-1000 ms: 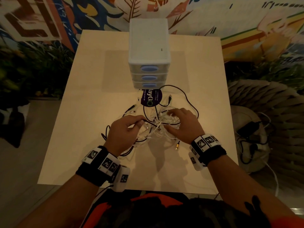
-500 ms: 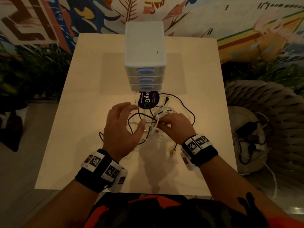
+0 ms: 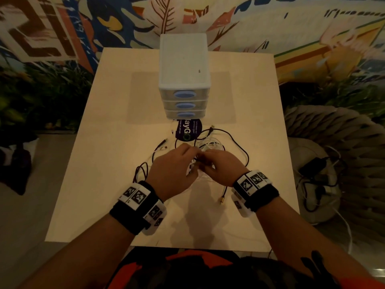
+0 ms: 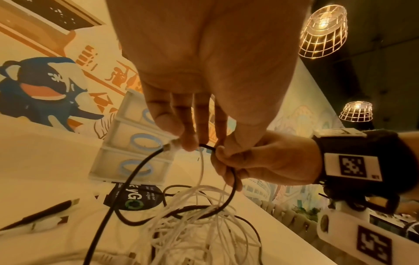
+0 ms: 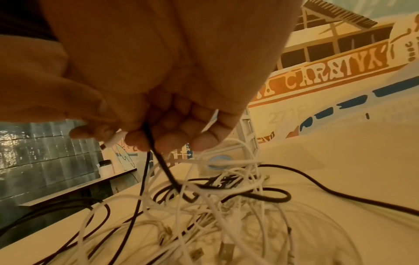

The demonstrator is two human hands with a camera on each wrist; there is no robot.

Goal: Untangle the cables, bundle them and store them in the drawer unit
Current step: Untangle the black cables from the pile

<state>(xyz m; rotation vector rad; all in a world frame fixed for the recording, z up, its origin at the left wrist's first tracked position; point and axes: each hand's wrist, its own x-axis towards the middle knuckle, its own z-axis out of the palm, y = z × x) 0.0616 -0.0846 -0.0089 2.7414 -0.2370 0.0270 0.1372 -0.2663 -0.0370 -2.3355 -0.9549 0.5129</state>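
Note:
A tangle of white and black cables (image 3: 210,146) lies on the table (image 3: 108,174), in front of the white three-drawer unit (image 3: 184,80); all its drawers are closed. My two hands meet just above the tangle. The left hand (image 3: 173,170) pinches a pale cable plug (image 4: 173,144) at its fingertips. A black cable (image 4: 136,172) runs down from that plug. The right hand (image 3: 219,163) has its fingers curled round a black cable (image 5: 150,138) that drops into the white cables (image 5: 226,206). The drawer unit (image 4: 133,143) stands behind the fingers.
A round purple sticker (image 3: 188,130) lies between the drawer unit and the tangle. Loose plug ends reach left (image 3: 163,143), and a gold jack (image 3: 221,200) lies near my right wrist. A woven pouf with a power strip (image 3: 316,174) sits off the table's right edge.
My left hand was spread open over the tangle and has moved right, closing on a plug beside the right hand. The right hand stayed on the cables.

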